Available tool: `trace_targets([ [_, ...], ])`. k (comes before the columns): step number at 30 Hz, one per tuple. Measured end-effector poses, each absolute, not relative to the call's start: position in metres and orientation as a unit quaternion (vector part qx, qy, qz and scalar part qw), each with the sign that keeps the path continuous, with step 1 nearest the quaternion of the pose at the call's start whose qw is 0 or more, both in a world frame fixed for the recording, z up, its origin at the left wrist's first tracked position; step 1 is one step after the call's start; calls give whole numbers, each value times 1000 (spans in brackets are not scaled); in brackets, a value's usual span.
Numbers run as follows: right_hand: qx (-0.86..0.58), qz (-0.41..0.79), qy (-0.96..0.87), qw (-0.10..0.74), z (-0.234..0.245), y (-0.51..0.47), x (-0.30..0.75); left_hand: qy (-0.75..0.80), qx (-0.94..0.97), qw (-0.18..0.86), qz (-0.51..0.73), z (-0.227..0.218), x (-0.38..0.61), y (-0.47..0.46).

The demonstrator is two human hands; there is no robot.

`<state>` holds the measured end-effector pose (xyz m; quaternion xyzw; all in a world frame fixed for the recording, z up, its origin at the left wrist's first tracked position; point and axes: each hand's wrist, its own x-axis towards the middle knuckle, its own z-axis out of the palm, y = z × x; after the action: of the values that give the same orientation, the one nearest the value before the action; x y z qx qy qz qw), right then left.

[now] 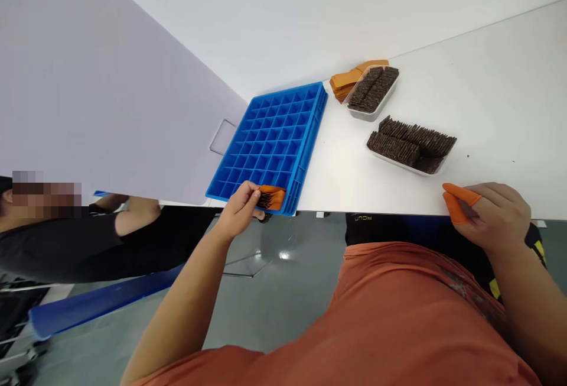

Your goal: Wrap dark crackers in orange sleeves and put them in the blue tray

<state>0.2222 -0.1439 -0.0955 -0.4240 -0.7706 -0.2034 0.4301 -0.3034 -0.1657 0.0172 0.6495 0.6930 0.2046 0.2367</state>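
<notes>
The left hand (241, 208) reaches out to the near corner of the blue tray (270, 143) and pinches an orange piece (271, 197) between thumb and fingertips. The piece has a dark ribbed end and sits right over the corner cells. A fingertip pinch suits so small and flat a thing, and it probably keeps the palm clear of the tray's dividers. The tray lies askew on the table (496, 96), its near corner overhanging the edge toward the person, which seems to bring the grid within reach of that arm. Every cell that shows looks empty. The right hand (491, 214) rests at the table edge, fingers loosely curled and holding nothing that can be seen. Orange cots (460, 195) cover at least its thumb and forefinger, likely to keep bare skin off what is handled. Two clear dishes hold rows of dark ribbed slabs standing on edge, the nearer dish (398, 164) just beyond the right hand and the farther dish (384, 108) beside the tray's far corner. A stack of orange sleeves (348, 80) touches the farther dish. A pale panel (88, 78) stands along the tray's left side, and a co-worker's arm (128, 208) shows below the panel, well apart from both hands.
</notes>
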Motion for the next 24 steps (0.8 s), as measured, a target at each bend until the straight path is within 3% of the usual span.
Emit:
trace_targets([
  [8, -425, -206, -767, 434, -99, -143, 223, 670, 726, 154, 30, 34, -288, -161],
  [13, -429, -198, -769, 431, -98, -144, 223, 591, 793, 148, 18, 34, -279, -151],
  [21, -422, -200, -769, 437, -97, -144, 221, 599, 790, 132, 3, 34, -273, -149],
  [24, -421, -199, -770, 436, -97, -144, 222, 594, 786, 171, 14, 40, -272, -150],
])
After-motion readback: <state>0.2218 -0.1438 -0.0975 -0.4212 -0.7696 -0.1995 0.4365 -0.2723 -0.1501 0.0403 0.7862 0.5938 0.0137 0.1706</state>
